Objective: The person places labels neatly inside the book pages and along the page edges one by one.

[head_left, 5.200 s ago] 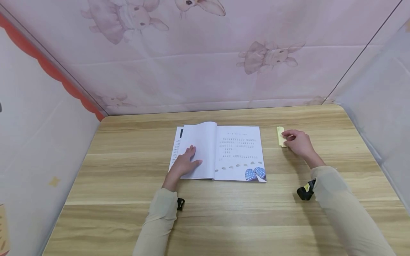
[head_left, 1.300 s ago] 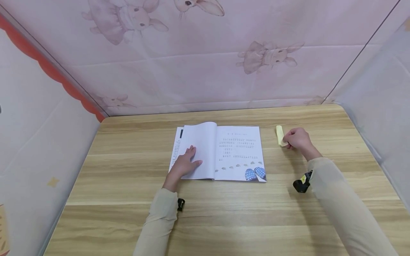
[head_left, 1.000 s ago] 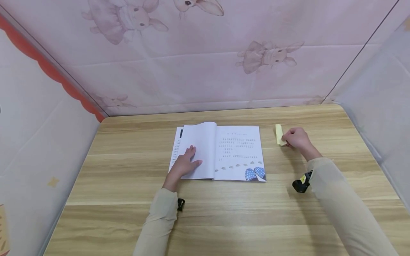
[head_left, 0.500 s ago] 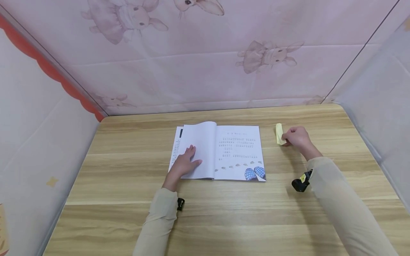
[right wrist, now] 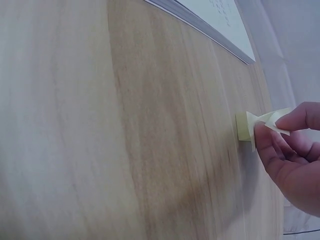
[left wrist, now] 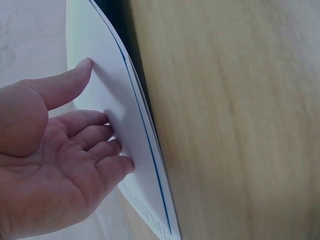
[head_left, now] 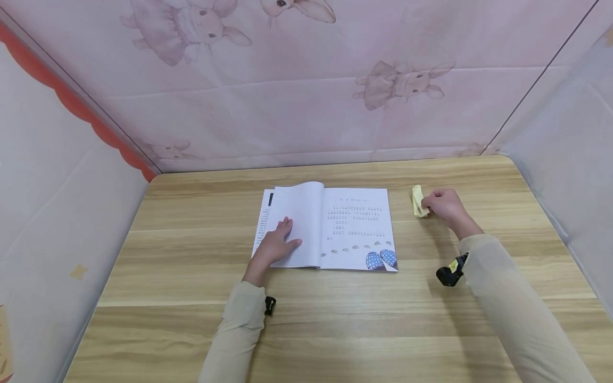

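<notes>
An open book [head_left: 356,226] lies on the table with printed text and blue checked shapes on its right page. My left hand [head_left: 276,243] rests on the blank left page, fingers spread, their tips touching the paper in the left wrist view. To the right of the book is a narrow pad of pale yellow sticky notes [right wrist: 242,126]. My right hand [head_left: 446,206] pinches the top sticky note [right wrist: 278,120] between thumb and fingers. That sheet is bent up and partly lifted from the pad, its near end curling over the fingertips.
The wood-grain table [head_left: 335,330] runs back to a pink fabric wall [head_left: 297,122] with printed rabbits. White side panels [head_left: 57,186] stand left and right. A black wrist camera [head_left: 450,272] hangs under the right sleeve.
The right hand has gone from touching the pad's side to pinching up its top sheet. The pad has shifted slightly toward the wall. Left hand and book stay put.
</notes>
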`<state>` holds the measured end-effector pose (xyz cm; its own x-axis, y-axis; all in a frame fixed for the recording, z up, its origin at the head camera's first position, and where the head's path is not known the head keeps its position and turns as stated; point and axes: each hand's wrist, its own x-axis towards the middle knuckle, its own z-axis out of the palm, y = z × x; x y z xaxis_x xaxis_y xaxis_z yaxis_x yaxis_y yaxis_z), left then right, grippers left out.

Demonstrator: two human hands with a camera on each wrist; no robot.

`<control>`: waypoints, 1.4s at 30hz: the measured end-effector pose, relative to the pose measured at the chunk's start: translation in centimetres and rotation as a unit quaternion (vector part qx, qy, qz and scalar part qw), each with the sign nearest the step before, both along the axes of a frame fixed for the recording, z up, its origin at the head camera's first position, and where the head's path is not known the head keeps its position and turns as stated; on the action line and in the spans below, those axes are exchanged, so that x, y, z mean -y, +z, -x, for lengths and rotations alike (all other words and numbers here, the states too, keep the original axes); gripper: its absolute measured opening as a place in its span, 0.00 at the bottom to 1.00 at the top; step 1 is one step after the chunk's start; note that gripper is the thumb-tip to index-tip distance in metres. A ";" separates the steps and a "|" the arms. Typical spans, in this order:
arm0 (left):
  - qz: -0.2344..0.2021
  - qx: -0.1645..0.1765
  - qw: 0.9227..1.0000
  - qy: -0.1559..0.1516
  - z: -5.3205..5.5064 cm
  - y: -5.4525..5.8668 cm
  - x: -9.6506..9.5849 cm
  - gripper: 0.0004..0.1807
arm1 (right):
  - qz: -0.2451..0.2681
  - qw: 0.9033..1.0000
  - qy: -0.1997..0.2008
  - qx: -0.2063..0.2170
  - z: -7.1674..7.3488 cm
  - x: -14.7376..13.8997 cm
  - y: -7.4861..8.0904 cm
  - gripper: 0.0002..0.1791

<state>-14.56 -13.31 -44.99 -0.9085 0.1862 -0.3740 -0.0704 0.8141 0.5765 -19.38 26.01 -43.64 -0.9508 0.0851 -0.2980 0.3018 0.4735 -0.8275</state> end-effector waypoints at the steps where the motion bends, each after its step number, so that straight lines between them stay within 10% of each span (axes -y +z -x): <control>1: 0.001 0.000 1.000 -0.001 0.0 0.0 0.0 0.35 | 0.005 1.000 0.001 -0.003 0.0 0.0 0.0 0.13; 42: 0.000 0.002 1.000 0.004 0.0 0.0 0.0 0.35 | 0.078 0.996 0.030 -0.038 0.3 0.2 0.9 0.04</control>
<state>-14.61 -13.28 -44.99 -0.9089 0.1785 -0.3770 -0.0795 0.8131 0.5767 -19.68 25.79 -42.75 -0.9728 -0.0136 -0.2311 0.2116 0.3522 -0.9117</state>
